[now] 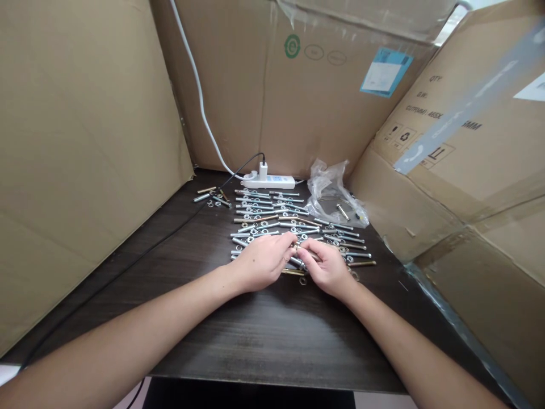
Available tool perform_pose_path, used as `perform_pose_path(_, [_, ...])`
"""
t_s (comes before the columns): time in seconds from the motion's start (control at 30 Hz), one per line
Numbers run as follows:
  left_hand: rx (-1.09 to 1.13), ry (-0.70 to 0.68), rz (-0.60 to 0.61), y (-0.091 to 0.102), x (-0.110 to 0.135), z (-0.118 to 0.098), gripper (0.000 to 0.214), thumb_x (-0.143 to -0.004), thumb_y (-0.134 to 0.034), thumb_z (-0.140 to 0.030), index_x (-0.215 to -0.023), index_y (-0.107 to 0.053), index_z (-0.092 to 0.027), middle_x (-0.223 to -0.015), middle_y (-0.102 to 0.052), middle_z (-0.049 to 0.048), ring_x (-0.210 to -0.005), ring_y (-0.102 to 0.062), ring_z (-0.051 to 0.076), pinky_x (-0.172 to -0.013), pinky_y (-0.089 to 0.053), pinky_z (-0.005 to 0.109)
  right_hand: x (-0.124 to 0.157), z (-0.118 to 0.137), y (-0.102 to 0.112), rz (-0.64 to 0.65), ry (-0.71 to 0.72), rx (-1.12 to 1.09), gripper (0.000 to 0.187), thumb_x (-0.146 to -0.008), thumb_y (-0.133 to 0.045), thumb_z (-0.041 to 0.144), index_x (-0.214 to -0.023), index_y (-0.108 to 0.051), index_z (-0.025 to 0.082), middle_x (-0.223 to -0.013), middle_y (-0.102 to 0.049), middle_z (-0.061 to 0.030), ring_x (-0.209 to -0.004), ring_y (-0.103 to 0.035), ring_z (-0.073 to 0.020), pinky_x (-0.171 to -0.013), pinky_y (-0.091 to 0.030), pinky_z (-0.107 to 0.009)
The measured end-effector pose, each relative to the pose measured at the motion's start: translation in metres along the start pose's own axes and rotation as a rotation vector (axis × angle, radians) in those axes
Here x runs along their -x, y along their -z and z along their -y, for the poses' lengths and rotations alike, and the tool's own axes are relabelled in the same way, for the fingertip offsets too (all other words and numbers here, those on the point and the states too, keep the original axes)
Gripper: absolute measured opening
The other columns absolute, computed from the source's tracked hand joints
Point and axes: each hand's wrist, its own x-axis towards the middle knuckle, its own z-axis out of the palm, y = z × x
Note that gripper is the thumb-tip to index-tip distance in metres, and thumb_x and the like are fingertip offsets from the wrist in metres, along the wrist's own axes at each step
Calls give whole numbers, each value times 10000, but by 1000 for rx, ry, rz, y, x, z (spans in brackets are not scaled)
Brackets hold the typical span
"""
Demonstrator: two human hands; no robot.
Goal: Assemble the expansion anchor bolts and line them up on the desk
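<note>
Left hand [266,262] pinches the left end of a brass-coloured, slim cylindrical metal bolt [297,248]; right hand [326,264] grips its shank. Bolt sits above the table [255,341], centre, over the rows. Long axis runs roughly along the front edge, right end slightly nearer it; which end is the head, can't tell. Progress: silver and brass-coloured metal bolts [255,213] lie in rows, loose hexagonal metal nuts [302,280] among them, seemingly separated; smaller mixed metal pile [208,197] near back-left corner looks unsorted.

Soft light puts a faint sheen on the tabletop [255,335]; bolts [293,218] look slightly blurred.
</note>
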Motion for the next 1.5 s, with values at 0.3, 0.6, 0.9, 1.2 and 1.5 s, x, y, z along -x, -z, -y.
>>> perform_pose_path(0.3, [27,22,4,13,-2,2,194,-965,-347,-281,-932,-514,-189,-871,-632,17,-754,-584,167,-679,-421,280,-31,-64,71,-105,-373,567,316,-909,-408,436,-956,-614,201,-729,-655,-41,-650,-571,-179,-597,-374,-261])
perform_pose_path(0.6, [-26,-138,99,11,2,1,170,-928,-399,-215,-837,-540,-187,-836,-628,5,-760,-590,163,-661,-422,268,-64,-145,110,-73,-796,834,333,-810,-496,437,-906,-708,199,-947,-708,-148,-882,-648,-287,-677,-443,-339])
perform_pose_path(0.9, [-49,-161,104,12,3,0,150,-925,-416,-219,-830,-528,-189,-841,-619,-2,-752,-581,150,-632,-410,266,-77,-154,108,-49,-801,855,341,-802,-526,431,-994,-692,203,-1025,-691,-152,-932,-637,-297,-704,-456,-362])
perform_pose_path(1.2, [-7,-182,93,12,3,-1,200,-942,-398,-254,-813,-535,-188,-822,-614,3,-741,-580,143,-647,-414,255,-77,-137,94,0,-676,773,223,-773,-581,372,-831,-692,188,-927,-699,-109,-850,-637,-245,-664,-432,-305])
perform_pose_path(1.5, [183,-49,-94,11,7,4,294,-915,-420,-243,-1204,-403,-196,-1055,-590,53,-849,-586,163,-757,-463,294,-55,-41,75,-128,-192,163,260,-857,-528,423,-926,-587,180,-806,-630,-39,-680,-572,-166,-624,-450,-275])
